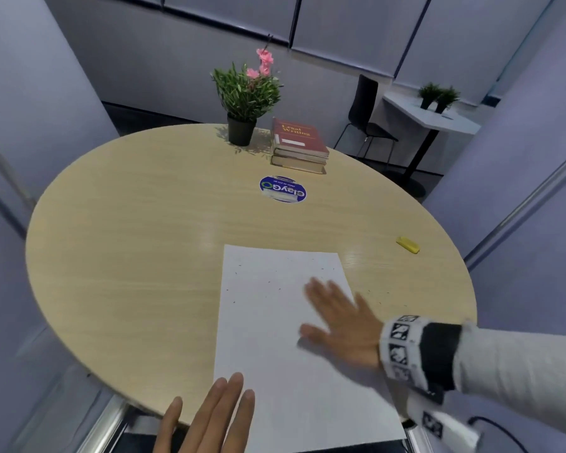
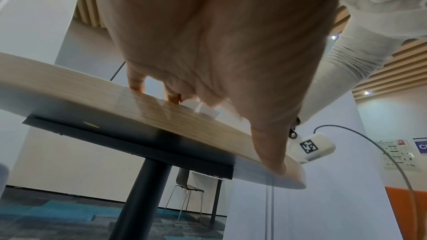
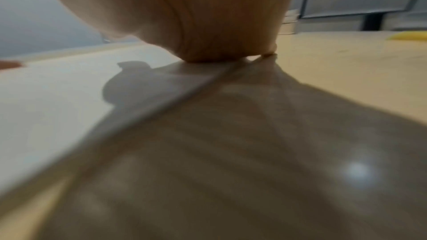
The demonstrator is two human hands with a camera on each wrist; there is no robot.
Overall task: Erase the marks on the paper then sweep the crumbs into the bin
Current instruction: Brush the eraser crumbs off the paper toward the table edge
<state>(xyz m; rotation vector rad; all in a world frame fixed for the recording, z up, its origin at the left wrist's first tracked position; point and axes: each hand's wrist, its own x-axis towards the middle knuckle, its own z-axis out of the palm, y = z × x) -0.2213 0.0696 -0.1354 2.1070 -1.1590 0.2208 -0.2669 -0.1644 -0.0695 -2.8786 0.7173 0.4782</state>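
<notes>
A white sheet of paper [image 1: 275, 322] lies on the near part of the round wooden table [image 1: 128, 240], dotted with small dark specks. My right hand [image 1: 337, 325] lies flat and blurred on the sheet's right side, fingers straight and spread. In the right wrist view the palm [image 3: 196, 25] rests at the paper's edge [image 3: 69, 107]. My left hand [image 1: 209, 416] holds its straight fingers flat at the sheet's near left corner and the table rim. The left wrist view has the fingertips [image 2: 136, 83] touching the tabletop [image 2: 184, 121]. Neither hand holds anything.
A small yellow eraser [image 1: 407, 245] lies to the right of the paper. At the far side stand a potted plant [image 1: 245, 99] and a stack of books [image 1: 299, 145], with a round blue sticker [image 1: 283, 189] before them. A chair [image 1: 366, 116] and side table [image 1: 432, 116] stand beyond.
</notes>
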